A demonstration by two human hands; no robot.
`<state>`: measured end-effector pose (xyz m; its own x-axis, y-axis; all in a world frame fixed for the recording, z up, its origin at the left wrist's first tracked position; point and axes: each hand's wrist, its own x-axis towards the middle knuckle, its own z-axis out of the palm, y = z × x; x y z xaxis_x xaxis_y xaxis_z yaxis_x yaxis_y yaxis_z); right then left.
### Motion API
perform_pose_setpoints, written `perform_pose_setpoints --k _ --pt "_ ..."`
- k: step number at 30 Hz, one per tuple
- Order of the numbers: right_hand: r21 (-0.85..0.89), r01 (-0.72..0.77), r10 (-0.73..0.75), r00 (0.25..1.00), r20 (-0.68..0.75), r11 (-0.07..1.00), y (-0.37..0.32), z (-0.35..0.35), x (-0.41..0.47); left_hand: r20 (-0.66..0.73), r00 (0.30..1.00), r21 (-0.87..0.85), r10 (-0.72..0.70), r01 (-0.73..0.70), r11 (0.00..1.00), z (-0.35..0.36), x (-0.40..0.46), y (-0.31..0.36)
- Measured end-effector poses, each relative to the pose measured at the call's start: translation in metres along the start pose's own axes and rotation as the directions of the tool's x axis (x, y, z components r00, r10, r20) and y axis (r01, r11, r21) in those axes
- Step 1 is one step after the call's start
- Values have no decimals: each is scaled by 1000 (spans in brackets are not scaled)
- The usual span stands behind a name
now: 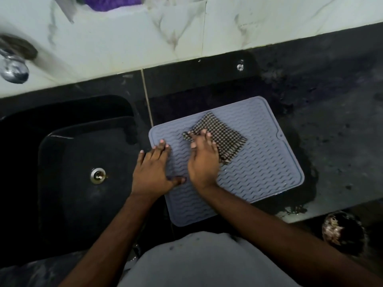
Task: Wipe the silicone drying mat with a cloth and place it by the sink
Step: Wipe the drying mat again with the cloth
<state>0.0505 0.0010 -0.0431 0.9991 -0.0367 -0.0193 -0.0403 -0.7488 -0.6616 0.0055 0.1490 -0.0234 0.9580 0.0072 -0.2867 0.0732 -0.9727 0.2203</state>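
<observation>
A grey silicone drying mat (pixel 259 166) with a wavy ribbed surface lies flat on the dark countertop, just right of the black sink (pixel 68 162). A checked black-and-white cloth (pixel 223 139) lies spread on the mat's upper middle. My right hand (pixel 202 160) presses flat on the cloth's left part with straight fingers. My left hand (pixel 153 168) rests flat on the mat's left edge, fingers spread and straight, thumb stretched toward the right hand.
A chrome tap (pixel 12 67) juts from the marble-patterned wall at the far left. The sink has a metal drain (pixel 97 176). Wet dark counter (pixel 342 131) stretches right of the mat. A purple cloth (pixel 109 2) sits on the ledge above. A round dark object (pixel 339 230) lies below the counter's front edge.
</observation>
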Motion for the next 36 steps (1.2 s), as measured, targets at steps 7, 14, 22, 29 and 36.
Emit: perform_pose_setpoints --k 7,14,22,29,36 --pt "364 -261 131 929 347 894 -60 -17 -1 -58 997 -286 45 -60 956 -7 -2 -10" --pt "861 -352 374 903 210 368 -46 -101 37 -125 992 -337 9 -51 940 -20 -5 -33" --pt "168 31 -39 998 42 985 14 -49 32 -29 1000 -19 -1 1 1000 -10 -1 -49" --pt "-21 142 -139 985 100 990 -3 11 -19 -58 998 -41 -28 26 999 -5 0 -52" --pt "134 78 -120 933 340 988 -63 9 -13 -57 997 -58 -54 51 997 -7 -3 -50"
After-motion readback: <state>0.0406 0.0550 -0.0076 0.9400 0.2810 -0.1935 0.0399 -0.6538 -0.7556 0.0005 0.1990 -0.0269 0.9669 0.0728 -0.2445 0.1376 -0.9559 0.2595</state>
